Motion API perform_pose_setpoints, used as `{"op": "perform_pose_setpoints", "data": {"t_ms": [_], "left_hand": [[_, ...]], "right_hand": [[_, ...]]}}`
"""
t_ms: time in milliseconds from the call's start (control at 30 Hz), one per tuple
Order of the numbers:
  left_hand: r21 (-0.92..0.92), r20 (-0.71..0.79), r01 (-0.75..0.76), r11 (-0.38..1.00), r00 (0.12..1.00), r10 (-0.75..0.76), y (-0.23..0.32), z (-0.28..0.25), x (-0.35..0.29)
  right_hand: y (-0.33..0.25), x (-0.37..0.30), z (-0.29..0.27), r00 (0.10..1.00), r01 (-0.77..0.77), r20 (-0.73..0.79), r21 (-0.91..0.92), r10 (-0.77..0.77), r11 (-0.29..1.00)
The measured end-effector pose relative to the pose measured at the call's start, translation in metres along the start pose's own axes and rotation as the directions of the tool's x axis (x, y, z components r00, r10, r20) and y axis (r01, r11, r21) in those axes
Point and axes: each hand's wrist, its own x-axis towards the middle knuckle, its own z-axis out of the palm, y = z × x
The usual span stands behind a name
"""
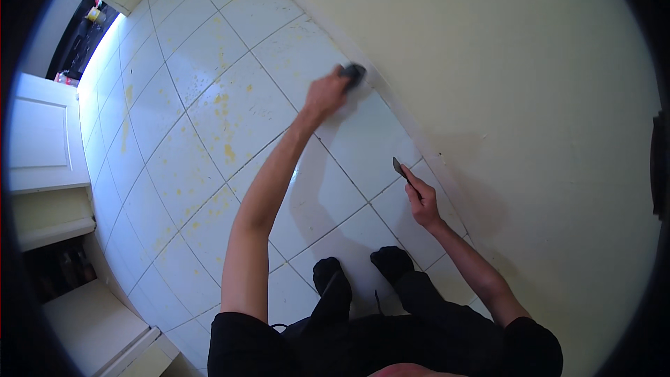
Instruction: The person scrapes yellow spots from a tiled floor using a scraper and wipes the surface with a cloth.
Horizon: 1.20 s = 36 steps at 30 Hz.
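My left hand [326, 96] is stretched far out and closed round a dark, rounded object [355, 77], blurred and partly hidden by the fingers. That object is at the foot of the wall, by the skirting [398, 112]; whether it touches the tiles I cannot tell. Closer to me, my right hand [423, 202] grips a slim dark tool [398, 167] with a short flat blade, like a small scraper or knife. Its blade points away from me, over the floor. Yellow splashes [229, 153] spot the white tiled floor [328, 181], mostly left of my left arm.
A plain cream wall [523, 63] rises on the right. White cabinets [49, 136] line the left side, with an open dark shelf [63, 269] below. Dark items [87, 24] sit in a gap at the far left. My feet in black socks [392, 262] are on the tiles.
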Motion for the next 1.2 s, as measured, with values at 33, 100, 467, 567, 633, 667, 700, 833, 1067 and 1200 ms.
{"op": "perform_pose_setpoints", "data": {"t_ms": [33,100,467,567,633,667,700,833,1067,1200], "left_hand": [[0.019,0.092,-0.159,0.987,0.983,0.156,0.002,0.013,-0.013],[0.065,0.307,-0.372,0.926,0.89,0.336,0.003,0.049,-0.043],[0.372,-0.099,0.349,0.86,0.936,-0.338,-0.048,0.032,0.032],[0.033,-0.17,0.32,0.947,0.935,-0.31,-0.029,0.029,0.012],[-0.025,-0.188,0.307,0.951,0.933,-0.307,-0.022,0.05,-0.026],[-0.076,-0.209,0.302,0.95,0.927,-0.311,-0.025,0.057,-0.046],[-0.066,-0.206,0.307,0.949,0.927,-0.314,-0.027,0.064,-0.06],[-0.261,-0.454,0.353,0.898,0.777,-0.437,-0.014,0.079,-0.07],[-0.235,-0.362,0.403,0.884,0.808,-0.465,-0.001,0.066,-0.069],[-0.234,-0.387,0.375,0.897,0.81,-0.44,-0.006,0.067,-0.072]], "right_hand": [[-0.001,0.0,0.0,1.0,0.001,0.024,-0.017,0.0,1.0],[-0.002,-0.001,0.005,1.0,-0.011,0.021,0.007,0.01,1.0],[0.003,0.0,0.01,0.996,-0.086,0.027,0.011,0.086,0.996],[0.006,0.015,0.009,0.998,-0.058,0.03,-0.055,0.06,0.997],[0.009,0.037,0.015,0.987,0.141,0.12,-0.329,-0.107,0.934],[0.007,0.05,0.023,0.987,0.14,0.121,-0.315,-0.107,0.939],[0.004,0.065,0.03,0.985,0.134,0.153,-0.425,-0.075,0.895],[0.01,0.127,0.046,0.991,0.081,0.136,-0.62,0.004,0.78],[0.022,0.18,0.066,0.991,0.046,0.113,-0.784,0.07,0.619],[0.022,0.184,0.073,0.985,0.041,0.135,-0.789,0.108,0.613]]}}
